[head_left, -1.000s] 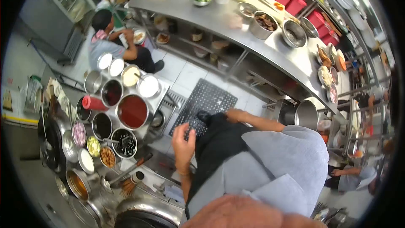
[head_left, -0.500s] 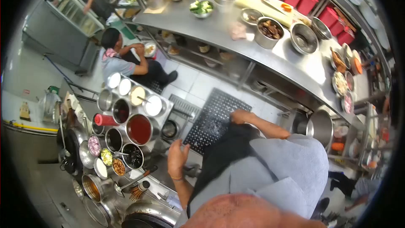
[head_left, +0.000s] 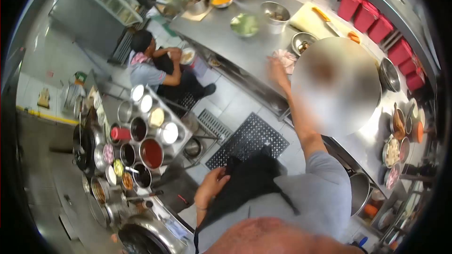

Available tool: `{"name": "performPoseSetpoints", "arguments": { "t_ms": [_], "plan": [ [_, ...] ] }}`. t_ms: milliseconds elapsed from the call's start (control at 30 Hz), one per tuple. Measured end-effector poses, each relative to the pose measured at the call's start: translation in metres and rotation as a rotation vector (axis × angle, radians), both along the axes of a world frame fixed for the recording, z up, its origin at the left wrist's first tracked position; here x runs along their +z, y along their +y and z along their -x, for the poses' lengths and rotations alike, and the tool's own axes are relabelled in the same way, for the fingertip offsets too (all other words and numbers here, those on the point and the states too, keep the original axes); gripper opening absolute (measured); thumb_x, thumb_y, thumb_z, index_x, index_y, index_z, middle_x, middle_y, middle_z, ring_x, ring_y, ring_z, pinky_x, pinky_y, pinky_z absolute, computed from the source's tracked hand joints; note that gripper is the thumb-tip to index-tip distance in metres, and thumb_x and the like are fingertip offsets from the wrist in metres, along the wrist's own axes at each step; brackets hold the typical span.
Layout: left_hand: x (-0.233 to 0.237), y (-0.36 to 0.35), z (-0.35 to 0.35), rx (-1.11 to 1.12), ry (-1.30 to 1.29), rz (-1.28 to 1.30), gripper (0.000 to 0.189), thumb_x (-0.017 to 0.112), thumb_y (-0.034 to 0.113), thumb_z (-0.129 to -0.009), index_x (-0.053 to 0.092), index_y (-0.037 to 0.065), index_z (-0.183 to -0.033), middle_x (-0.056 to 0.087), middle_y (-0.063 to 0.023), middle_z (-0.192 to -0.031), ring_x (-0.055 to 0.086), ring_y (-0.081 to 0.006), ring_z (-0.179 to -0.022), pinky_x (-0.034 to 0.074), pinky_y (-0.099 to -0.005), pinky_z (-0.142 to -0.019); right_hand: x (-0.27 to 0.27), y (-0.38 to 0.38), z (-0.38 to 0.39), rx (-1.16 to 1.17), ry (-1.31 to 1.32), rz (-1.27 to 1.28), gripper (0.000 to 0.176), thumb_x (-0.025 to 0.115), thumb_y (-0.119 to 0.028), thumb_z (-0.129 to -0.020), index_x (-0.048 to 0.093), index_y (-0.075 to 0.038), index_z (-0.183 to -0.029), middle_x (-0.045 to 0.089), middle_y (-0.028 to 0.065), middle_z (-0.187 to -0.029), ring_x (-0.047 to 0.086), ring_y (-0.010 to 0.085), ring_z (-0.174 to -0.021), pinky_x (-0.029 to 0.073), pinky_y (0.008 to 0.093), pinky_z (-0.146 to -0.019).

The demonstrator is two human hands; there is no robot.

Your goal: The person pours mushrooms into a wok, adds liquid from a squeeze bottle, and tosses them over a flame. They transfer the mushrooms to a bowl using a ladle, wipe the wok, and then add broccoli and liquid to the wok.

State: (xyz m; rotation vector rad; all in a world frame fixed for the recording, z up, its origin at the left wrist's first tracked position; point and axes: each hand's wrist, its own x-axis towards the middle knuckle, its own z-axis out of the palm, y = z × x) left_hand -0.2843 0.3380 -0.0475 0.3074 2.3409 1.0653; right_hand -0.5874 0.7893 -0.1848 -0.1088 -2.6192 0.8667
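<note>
My right hand (head_left: pixel 278 71) reaches over the front edge of the steel counter (head_left: pixel 249 49), its fingers closed on a crumpled pale pink cloth (head_left: pixel 285 58). Just beyond the cloth is a small metal bowl (head_left: pixel 304 42) with dark brown pieces in it. A round blurred patch covers the counter to the right of that hand, hiding the pot there. Low in front of my black apron (head_left: pixel 249 183), my left hand (head_left: pixel 211 189) hangs with loosely bent, slightly parted fingers and holds nothing.
A cutting board (head_left: pixel 308 22) with an orange-handled knife (head_left: pixel 324 16) lies at the counter's back. Left stands a rack of sauce pots (head_left: pixel 151 154), near a wok (head_left: pixel 141 240). A seated person (head_left: pixel 153 66) works beyond it. A black perforated mat (head_left: pixel 254 136) covers the floor.
My right hand has swung forward from beside my apron to the cloth on the counter. My left hand's fingers have curled in closer to the apron. The view has shifted, and the blurred patch has appeared.
</note>
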Motion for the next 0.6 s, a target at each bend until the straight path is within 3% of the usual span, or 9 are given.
{"name": "performPoseSetpoints", "arguments": {
  "t_ms": [67,100,133,200,267,300,467,533,600],
  "plan": [
    [-0.006,-0.003,0.016,0.103,-0.053,0.002,0.035,0.071,0.020,-0.091,0.063,0.000,-0.119,0.070,-0.0136,-0.099,0.069,-0.0215,-0.086,0.054,-0.0333,-0.074,-0.012,-0.009,0.014,0.007,-0.098,0.087,0.043,0.057,-0.023,-0.093,0.059,-0.001,-0.129,0.065,0.0281,-0.116,0.063,0.0406,-0.105,0.049,0.0506,-0.094],
    [-0.002,-0.002,0.025,0.131,-0.119,0.027,0.036,0.071,0.020,-0.091,0.063,-0.001,-0.118,0.070,-0.0158,-0.101,0.069,-0.0236,-0.088,0.054,-0.0340,-0.075,-0.030,-0.025,0.023,-0.087,0.106,0.037,0.038,0.055,-0.016,-0.091,0.063,0.000,-0.124,0.069,0.0235,-0.103,0.067,0.0349,-0.096,0.052,0.0463,-0.086],
    [0.001,-0.006,0.028,0.172,-0.185,0.064,0.036,0.070,0.020,-0.091,0.063,-0.003,-0.117,0.070,-0.0179,-0.103,0.070,-0.0258,-0.091,0.054,-0.0347,-0.076,-0.031,-0.029,0.035,-0.020,-0.067,0.396,0.042,0.060,-0.019,-0.089,0.062,-0.001,-0.127,0.071,0.0206,-0.102,0.067,0.0315,-0.091,0.053,0.0439,-0.081],
    [-0.011,0.004,0.054,0.045,-0.050,0.039,0.030,0.069,0.018,-0.092,0.064,-0.001,-0.114,0.070,-0.0162,-0.099,0.071,-0.0248,-0.086,0.054,-0.0341,-0.074,0.012,-0.045,0.043,-0.042,-0.229,0.588,0.056,0.066,-0.019,-0.087,0.053,-0.003,-0.139,0.068,0.0148,-0.099,0.065,0.0211,-0.088,0.055,0.0375,-0.069],
    [-0.008,0.011,0.091,0.000,-0.025,0.026,0.030,0.069,0.019,-0.092,0.064,0.000,-0.114,0.070,-0.0157,-0.098,0.071,-0.0243,-0.086,0.054,-0.0342,-0.074,0.012,-0.050,0.073,-0.102,-0.358,1.144,0.063,0.066,-0.021,-0.089,0.042,-0.006,-0.146,0.063,0.0166,-0.112,0.065,0.0252,-0.092,0.057,0.0393,-0.070],
    [-0.023,0.010,0.108,0.002,-0.046,-0.082,0.032,0.070,0.020,-0.091,0.063,0.000,-0.115,0.070,-0.0167,-0.099,0.071,-0.0260,-0.090,0.054,-0.0355,-0.076,0.021,-0.051,0.083,-0.127,-0.307,1.264,0.064,0.066,-0.023,-0.090,0.039,-0.006,-0.146,0.058,0.0187,-0.119,0.065,0.0290,-0.095,0.058,0.0422,-0.071],
    [-0.032,0.014,0.179,-0.044,0.088,-0.071,0.038,0.070,0.021,-0.091,0.062,-0.002,-0.120,0.071,-0.0177,-0.103,0.070,-0.0258,-0.092,0.056,-0.0354,-0.079,0.036,-0.011,0.147,-0.201,-0.410,1.844,0.057,0.056,-0.027,-0.098,0.033,-0.006,-0.145,0.042,0.0286,-0.137,0.061,0.0488,-0.105,0.056,0.0581,-0.089],
    [-0.034,0.008,0.198,-0.035,0.091,-0.141,0.038,0.070,0.022,-0.090,0.062,-0.002,-0.119,0.071,-0.0178,-0.104,0.070,-0.0268,-0.090,0.056,-0.0362,-0.079,0.043,-0.004,0.165,-0.109,-0.338,1.951,0.082,0.057,-0.021,-0.092,0.007,-0.006,-0.156,0.014,0.0328,-0.155,0.043,0.0585,-0.127,0.045,0.0638,-0.102],
    [-0.049,-0.004,0.211,-0.020,0.125,-0.146,0.039,0.071,0.023,-0.090,0.062,-0.001,-0.118,0.071,-0.0177,-0.104,0.070,-0.0262,-0.089,0.056,-0.0371,-0.078,0.057,-0.009,0.178,-0.147,-0.271,2.035,0.077,0.054,-0.017,-0.090,0.013,-0.004,-0.154,0.017,0.0338,-0.153,0.041,0.0587,-0.129,0.042,0.0663,-0.104]
  ]
}}
